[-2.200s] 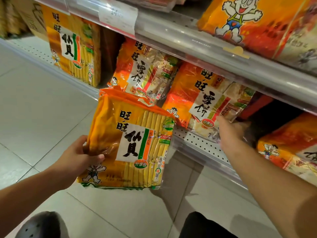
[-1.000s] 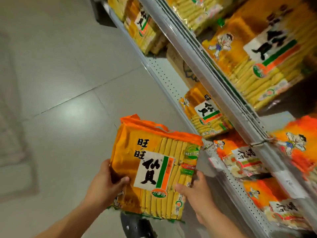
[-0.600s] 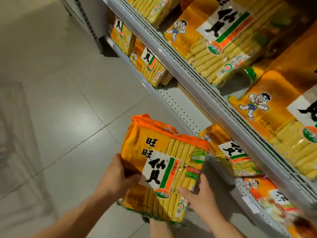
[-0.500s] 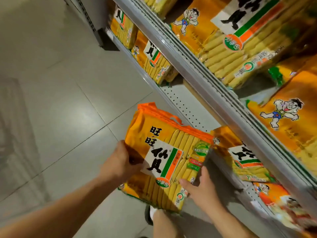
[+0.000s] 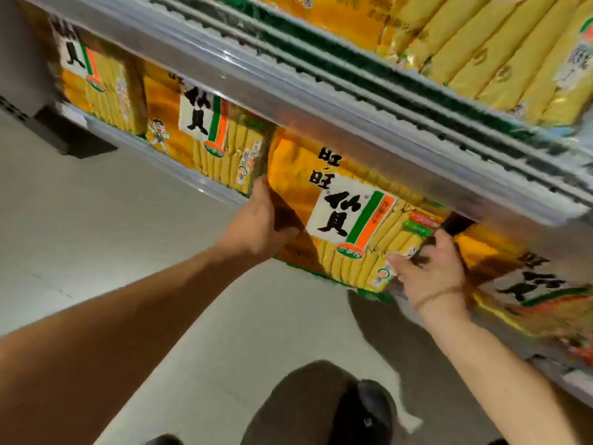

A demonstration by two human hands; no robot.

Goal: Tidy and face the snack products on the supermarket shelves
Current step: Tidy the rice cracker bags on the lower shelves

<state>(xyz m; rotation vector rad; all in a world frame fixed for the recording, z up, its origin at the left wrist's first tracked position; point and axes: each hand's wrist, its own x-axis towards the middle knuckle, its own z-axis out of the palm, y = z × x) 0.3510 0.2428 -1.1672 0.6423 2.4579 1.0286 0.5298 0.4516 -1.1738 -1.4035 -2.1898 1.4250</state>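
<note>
An orange and yellow rice cracker bag (image 5: 340, 213) with a white label and black characters stands label-out in the lower shelf row, its top hidden under the grey shelf rail (image 5: 321, 101). My left hand (image 5: 260, 223) grips its left edge, thumb across the front. My right hand (image 5: 430, 268) grips its lower right corner, thumb on the front and fingers behind. A matching bag (image 5: 205, 136) stands to its left, another (image 5: 532, 290) to its right.
More yellow cracker packs (image 5: 481, 49) fill the shelf above the rail. A further bag (image 5: 93, 85) stands at the far left of the lower row. Pale floor tiles (image 5: 96, 236) lie below, with my dark shoe (image 5: 362, 412) at the bottom.
Both hands have carried the bag from in front of the floor up and into the lower shelf row, between two matching bags. The view has swung closer to the shelf.
</note>
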